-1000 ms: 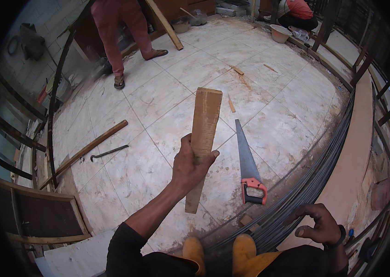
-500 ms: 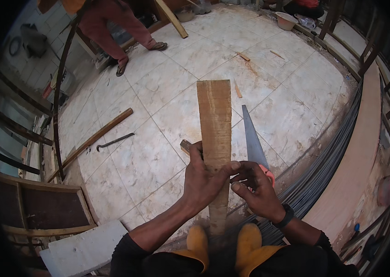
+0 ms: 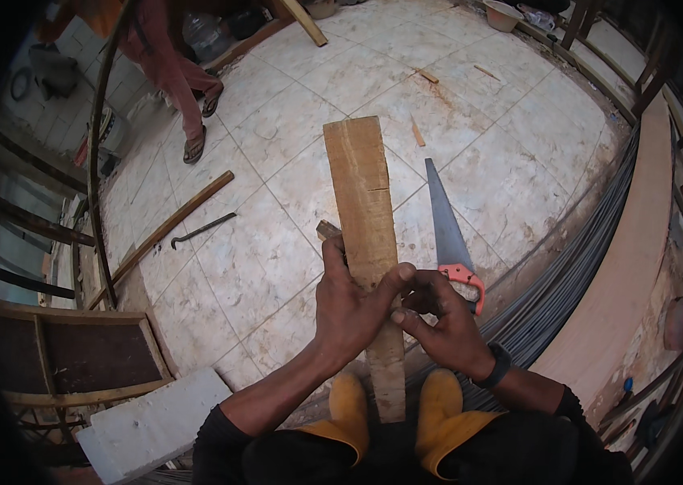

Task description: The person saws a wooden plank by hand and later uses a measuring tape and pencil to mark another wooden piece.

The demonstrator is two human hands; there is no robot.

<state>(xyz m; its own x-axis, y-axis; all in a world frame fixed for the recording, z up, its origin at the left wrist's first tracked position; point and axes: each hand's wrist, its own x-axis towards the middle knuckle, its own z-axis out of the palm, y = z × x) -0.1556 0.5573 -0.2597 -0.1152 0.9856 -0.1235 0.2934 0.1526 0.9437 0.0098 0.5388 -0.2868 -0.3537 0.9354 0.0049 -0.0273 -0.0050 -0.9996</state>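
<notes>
My left hand (image 3: pixel 345 319) is closed round an upright-pointing wooden board (image 3: pixel 357 186), thumb across its face. My right hand (image 3: pixel 438 327) has curled fingers at the board's right edge, thumb against it; whether anything small is between those fingertips is unclear. The end of a short wood piece (image 3: pixel 327 229) shows behind the board by my left fingers. A handsaw (image 3: pixel 448 218) with a red handle lies on the tiles just beyond my right hand. Below, my yellow boots (image 3: pixel 349 404) stand either side of the board's lower end.
A person in reddish trousers (image 3: pixel 163 69) stands upper left. A timber (image 3: pixel 180 218) and black pry bar (image 3: pixel 202 229) lie left on the tiled floor (image 3: pixel 277 145). Steel rods (image 3: pixel 571 299) and a long pale plank (image 3: pixel 628 267) run along the right; a framed panel (image 3: pixel 95 360) sits lower left.
My right hand has moved inward and up onto the board's edge. The board and my left hand have shifted toward the middle. The other person's legs have changed stance.
</notes>
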